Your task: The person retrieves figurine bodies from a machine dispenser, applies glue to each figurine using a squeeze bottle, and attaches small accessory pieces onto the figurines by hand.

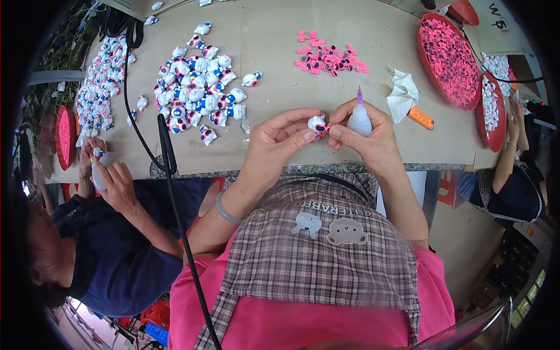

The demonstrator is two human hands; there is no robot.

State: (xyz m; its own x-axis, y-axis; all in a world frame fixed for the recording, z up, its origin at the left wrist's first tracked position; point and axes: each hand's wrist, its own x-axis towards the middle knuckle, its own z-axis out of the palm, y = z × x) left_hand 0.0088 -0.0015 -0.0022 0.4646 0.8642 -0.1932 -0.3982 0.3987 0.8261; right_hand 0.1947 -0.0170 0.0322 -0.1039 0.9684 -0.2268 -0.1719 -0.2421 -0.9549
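Note:
Between the fingertips of my left hand [280,137] is a small white figurine [317,123], pinched above the table's near edge. My right hand [373,137] has a squeeze bottle [360,119] with a purple needle tip pointing up, cradled against the palm. Its thumb and forefinger also pinch a small pink and black piece [321,130] at the figurine's side. Farther off lies a scatter of loose pink pieces [332,57] with dark centres. To the left is a heap of white figurines [198,87] with pink and blue parts.
A crumpled white tissue [402,96] and an orange lighter [420,118] lie right of my hands. Red trays [421,44] of pieces stand at the right. A black cable [169,151] hangs at left. Co-workers sit either side, one holding a bottle [98,175].

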